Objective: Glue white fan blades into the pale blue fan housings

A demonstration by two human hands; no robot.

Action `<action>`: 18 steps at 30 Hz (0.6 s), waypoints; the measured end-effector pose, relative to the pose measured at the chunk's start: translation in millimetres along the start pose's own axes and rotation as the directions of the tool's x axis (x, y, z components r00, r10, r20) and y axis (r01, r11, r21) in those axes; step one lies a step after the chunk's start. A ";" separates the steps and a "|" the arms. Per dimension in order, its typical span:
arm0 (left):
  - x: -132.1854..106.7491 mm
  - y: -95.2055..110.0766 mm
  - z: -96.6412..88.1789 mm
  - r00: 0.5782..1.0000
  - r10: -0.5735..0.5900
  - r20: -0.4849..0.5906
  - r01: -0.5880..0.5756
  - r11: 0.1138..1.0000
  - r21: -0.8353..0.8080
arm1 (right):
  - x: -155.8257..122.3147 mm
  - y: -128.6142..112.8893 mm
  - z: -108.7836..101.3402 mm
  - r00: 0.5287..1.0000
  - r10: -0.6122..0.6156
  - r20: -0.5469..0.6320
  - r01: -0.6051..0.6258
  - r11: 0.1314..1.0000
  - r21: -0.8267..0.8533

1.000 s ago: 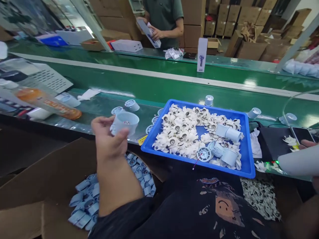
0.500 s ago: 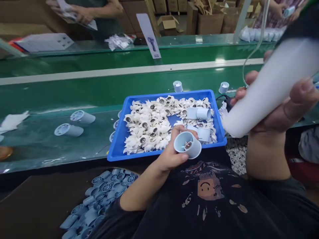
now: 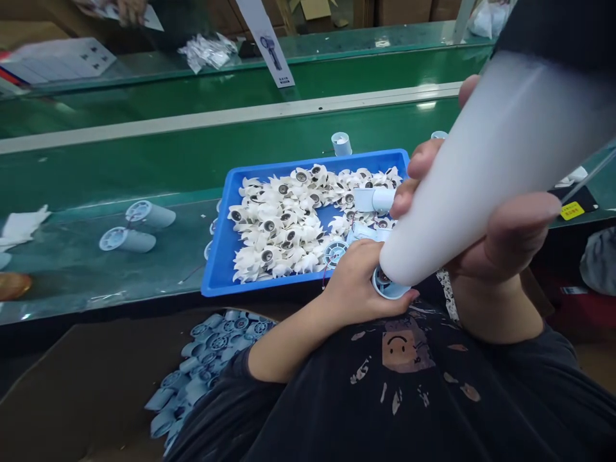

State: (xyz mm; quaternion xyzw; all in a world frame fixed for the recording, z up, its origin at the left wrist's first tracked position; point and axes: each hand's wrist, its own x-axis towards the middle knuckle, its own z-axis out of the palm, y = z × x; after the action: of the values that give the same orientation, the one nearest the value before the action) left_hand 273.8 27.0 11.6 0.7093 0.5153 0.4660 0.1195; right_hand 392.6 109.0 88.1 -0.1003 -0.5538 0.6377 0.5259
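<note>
My left hand (image 3: pixel 359 285) is closed round a pale blue plastic cylinder housing (image 3: pixel 389 287), held in front of my chest with its open end up. My right hand (image 3: pixel 500 234) grips a large white cone-shaped tool (image 3: pixel 486 170) whose tip rests over the housing's opening. Just beyond sits a blue tray (image 3: pixel 219 253) heaped with white fan impellers (image 3: pixel 282 224) and a few more blue housings (image 3: pixel 373 199).
Two blue housings (image 3: pixel 137 226) lie on the near shelf at left, and one stands (image 3: pixel 341 144) behind the tray. A green conveyor belt (image 3: pixel 192 154) runs across. A cardboard box of housings (image 3: pixel 206 359) sits at my lower left. Another person's hands (image 3: pixel 120 9) work across the belt.
My left hand brought the housing from the left across to my chest. My right hand swung the white tool in from the right until its tip came over the housing.
</note>
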 end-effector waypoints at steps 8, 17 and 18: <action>2.6 3.1 3.4 1.000 -0.020 0.006 0.020 1.000 -0.012 | -0.3 -3.4 0.1 0.999 0.004 -0.041 -0.002 0.999 0.054; -0.8 1.0 5.0 0.998 -0.053 0.023 0.052 0.998 0.043 | 1.3 -0.3 -7.4 0.997 0.082 0.003 -0.081 0.995 -0.056; -0.8 1.9 4.9 0.997 -0.067 0.029 0.066 0.996 0.055 | 1.7 0.9 -7.6 0.996 0.090 0.000 -0.090 0.994 -0.064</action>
State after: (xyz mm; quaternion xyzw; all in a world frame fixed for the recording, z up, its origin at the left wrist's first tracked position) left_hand 278.8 27.0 9.7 0.7018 0.5491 0.4367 0.1237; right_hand 396.7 115.0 85.4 -0.1412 -0.5697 0.6426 0.4925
